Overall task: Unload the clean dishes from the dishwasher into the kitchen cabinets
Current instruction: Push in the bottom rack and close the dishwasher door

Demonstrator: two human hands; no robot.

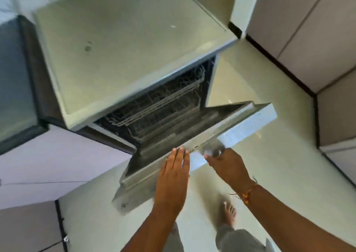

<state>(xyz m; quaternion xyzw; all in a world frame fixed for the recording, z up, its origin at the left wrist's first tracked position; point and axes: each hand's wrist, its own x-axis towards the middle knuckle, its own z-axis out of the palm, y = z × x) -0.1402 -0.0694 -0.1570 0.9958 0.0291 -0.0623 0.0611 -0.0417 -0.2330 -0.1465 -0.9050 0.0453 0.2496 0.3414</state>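
The dishwasher [159,107] sits under the countertop [119,45], its door [248,123] half lowered toward five o'clock. Its racks [163,95] look bare through the blur. The left hand [173,172] lies flat, fingers straight, on the door's edge, probably steadying it. At its three o'clock the right hand [229,165] curls round a blurred round grey object [212,148], perhaps a cup. Cabinets [312,30] stand at two o'clock, beyond the jutting door.

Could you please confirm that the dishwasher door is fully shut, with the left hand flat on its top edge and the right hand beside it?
Not quite: the door is not shut. The head view shows it hanging partway open, with the wire racks visible inside. The left hand does lie flat on its top edge, and the right hand is beside it.
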